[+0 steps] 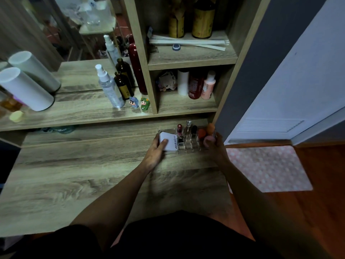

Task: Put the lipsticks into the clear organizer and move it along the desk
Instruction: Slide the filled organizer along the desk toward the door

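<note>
Between both hands' grip, organizer [187, 141]

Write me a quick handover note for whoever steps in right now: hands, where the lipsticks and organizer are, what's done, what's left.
Left hand grips the left end of the clear organizer, fingers over a white box in it. Right hand holds the right end, by the sponges.
Lipsticks stand upright in the middle slots; none seen loose on the desk.
Done: loading, apparently.
Left: slide the organizer along the desk and let go.
</note>
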